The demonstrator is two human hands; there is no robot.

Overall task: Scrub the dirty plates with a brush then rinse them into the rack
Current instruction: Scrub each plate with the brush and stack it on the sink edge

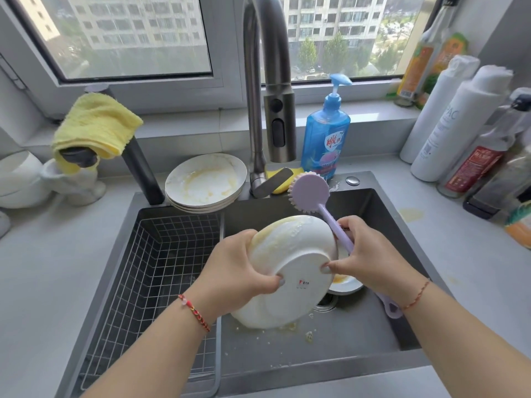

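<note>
Second plate (346, 284) mostly hidden behind held plate (290, 271)

At far left you have a yellow terry cloth (96, 123) draped over a dark angled spout (138, 156). A blue pump bottle of dish soap (325, 142) stands right of the brushed steel gooseneck faucet (268, 81), and tall white bottles (459, 122) crowd your far right counter.

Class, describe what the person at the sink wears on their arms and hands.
Both forearms are bare, with no sleeves or gloves showing. The left wrist carries a braided red multicoloured string bracelet with a pale pink bead. The right wrist carries a thin red cord bracelet.
</note>
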